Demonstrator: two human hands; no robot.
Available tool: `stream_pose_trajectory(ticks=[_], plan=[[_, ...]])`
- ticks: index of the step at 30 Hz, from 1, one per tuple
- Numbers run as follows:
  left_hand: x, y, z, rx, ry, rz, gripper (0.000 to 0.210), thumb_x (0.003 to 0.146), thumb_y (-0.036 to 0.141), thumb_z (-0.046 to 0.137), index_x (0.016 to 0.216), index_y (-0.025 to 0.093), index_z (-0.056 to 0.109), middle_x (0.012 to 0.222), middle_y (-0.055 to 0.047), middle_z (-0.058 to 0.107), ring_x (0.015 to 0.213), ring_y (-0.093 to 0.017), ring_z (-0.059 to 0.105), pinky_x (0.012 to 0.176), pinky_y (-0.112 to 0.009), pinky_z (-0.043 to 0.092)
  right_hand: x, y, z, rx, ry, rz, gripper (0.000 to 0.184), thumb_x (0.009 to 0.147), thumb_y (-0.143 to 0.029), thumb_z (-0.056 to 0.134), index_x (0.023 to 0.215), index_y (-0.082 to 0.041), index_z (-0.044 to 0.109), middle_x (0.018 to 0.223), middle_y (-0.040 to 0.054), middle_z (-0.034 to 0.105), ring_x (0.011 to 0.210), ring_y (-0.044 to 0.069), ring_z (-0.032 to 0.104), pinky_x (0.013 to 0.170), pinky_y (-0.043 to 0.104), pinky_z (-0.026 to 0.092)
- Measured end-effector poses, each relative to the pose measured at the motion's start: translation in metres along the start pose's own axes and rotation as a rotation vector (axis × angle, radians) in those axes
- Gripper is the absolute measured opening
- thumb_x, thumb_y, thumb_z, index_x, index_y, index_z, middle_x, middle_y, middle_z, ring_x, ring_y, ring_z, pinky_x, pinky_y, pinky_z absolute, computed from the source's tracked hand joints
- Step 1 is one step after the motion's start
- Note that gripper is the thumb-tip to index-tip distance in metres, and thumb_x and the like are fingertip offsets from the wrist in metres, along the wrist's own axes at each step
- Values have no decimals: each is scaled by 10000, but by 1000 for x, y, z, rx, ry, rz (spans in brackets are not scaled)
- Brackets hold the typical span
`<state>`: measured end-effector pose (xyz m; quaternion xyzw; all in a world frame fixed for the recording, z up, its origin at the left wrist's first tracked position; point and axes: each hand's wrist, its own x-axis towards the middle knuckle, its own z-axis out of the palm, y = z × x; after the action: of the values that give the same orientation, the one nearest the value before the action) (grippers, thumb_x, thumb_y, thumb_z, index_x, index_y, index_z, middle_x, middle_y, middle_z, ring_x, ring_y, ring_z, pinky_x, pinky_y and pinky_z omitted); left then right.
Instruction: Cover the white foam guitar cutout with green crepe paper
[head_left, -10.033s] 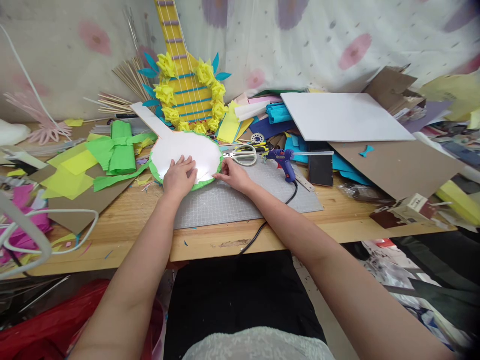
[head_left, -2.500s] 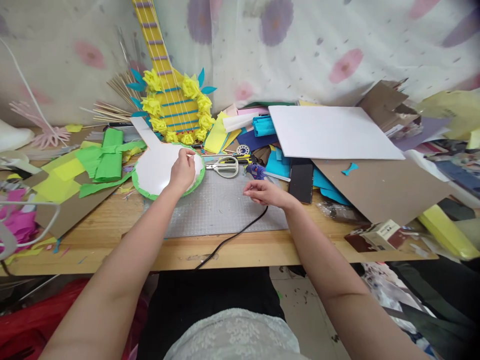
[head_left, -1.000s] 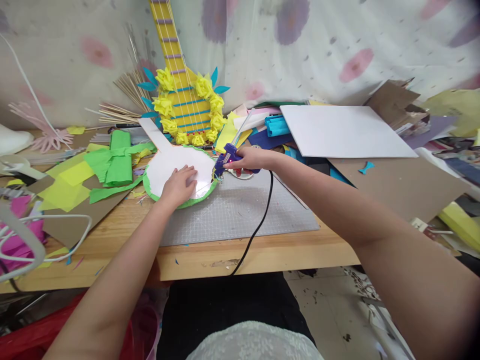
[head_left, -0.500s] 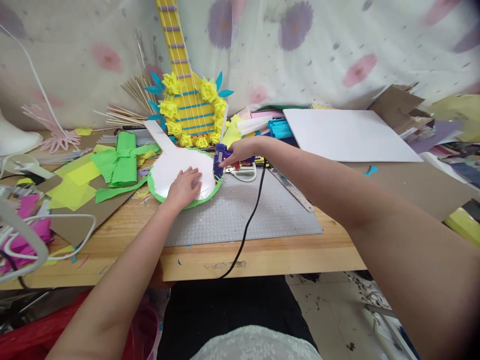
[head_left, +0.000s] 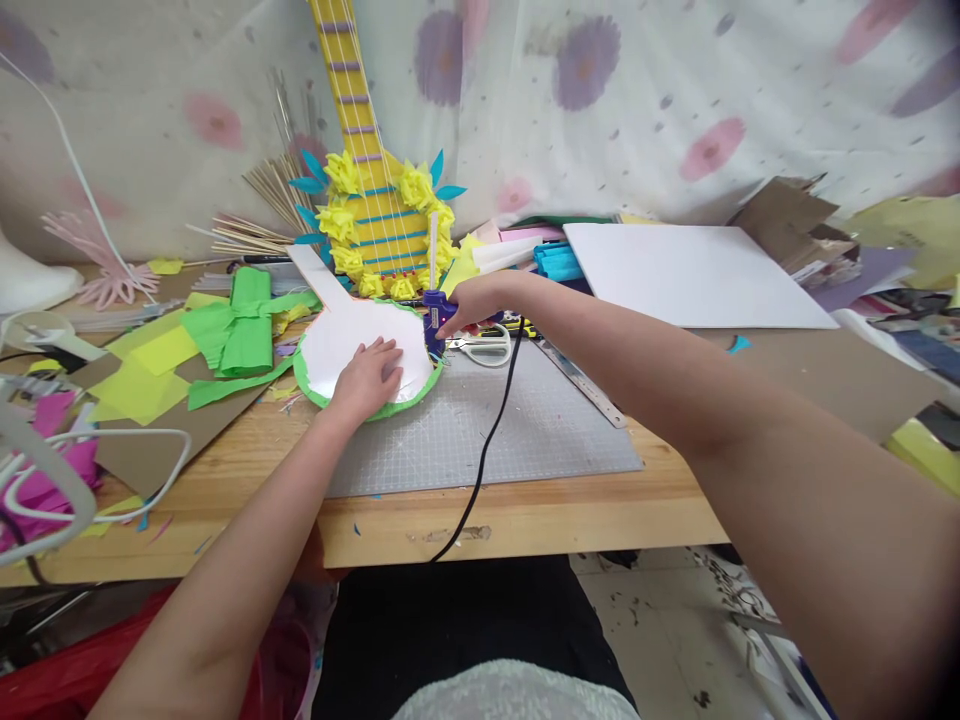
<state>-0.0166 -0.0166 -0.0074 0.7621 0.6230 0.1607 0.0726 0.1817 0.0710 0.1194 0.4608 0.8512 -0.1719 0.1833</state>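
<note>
My left hand (head_left: 367, 378) lies flat on a white board cutout (head_left: 337, 345) shaped like a round body with a narrow neck, its fingers stretched out. Green crepe paper (head_left: 307, 393) edges the round part. At the right rim of the cutout, my right hand (head_left: 476, 300) grips a blue hot glue gun (head_left: 433, 322) with its nozzle pointing down at the edge. A glue stick (head_left: 433, 250) rises from the gun's top. A roll of green crepe paper (head_left: 251, 320) sits to the left, with a strip running to the cutout's edge.
White-handled scissors (head_left: 491, 347) and a metal ruler (head_left: 583, 385) lie on the grey cutting mat (head_left: 480, 440). A yellow paper guitar (head_left: 390, 230) stands behind. The gun's black cord (head_left: 491, 440) crosses the mat. A white board (head_left: 690, 275) lies at right, yellow paper (head_left: 146, 370) at left.
The view has shifted very slightly. My right hand and the glue gun have moved slightly along the cutout's right rim; my left hand stays flat on the board.
</note>
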Motion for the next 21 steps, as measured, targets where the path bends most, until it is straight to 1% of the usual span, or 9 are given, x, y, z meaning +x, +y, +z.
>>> stream_pose_trajectory(ticks=[3,7,13,18,21], plan=[[0,1,-1,6,-3,-6,419,853,283,431,1230,191,591,1407,-35,501,1378,-202,351,1184,-415,215,5,2,0,-33,42,6,653,715,-647,629,931,-33,672,624,15,601,562,109,503,632,275,397],[0,1,-1,1,-9,-10,433,851,278,435,1239,162,586,1409,-54,497,1382,-207,343,1185,-415,210,6,3,1,-41,62,13,617,735,-613,632,934,-30,670,621,26,616,573,117,522,644,277,406],[0,0,-1,-14,-2,-7,427,848,284,434,1233,182,588,1408,-43,499,1378,-208,350,1181,-433,216,-2,-1,0,-58,87,6,571,758,-578,626,930,-35,669,689,47,644,568,120,532,623,275,403],[-1,2,-2,-8,-15,-13,436,850,280,430,1240,159,581,1411,-58,493,1380,-204,347,1184,-421,209,-7,-2,1,-57,86,9,567,776,-576,606,959,-42,662,720,58,657,573,126,538,614,276,398],[-1,2,-3,-3,-13,-12,432,851,284,427,1236,168,583,1412,-50,492,1381,-199,345,1183,-418,209,-9,-1,1,-47,85,21,566,769,-584,609,972,-58,655,743,65,669,586,133,547,606,275,395]])
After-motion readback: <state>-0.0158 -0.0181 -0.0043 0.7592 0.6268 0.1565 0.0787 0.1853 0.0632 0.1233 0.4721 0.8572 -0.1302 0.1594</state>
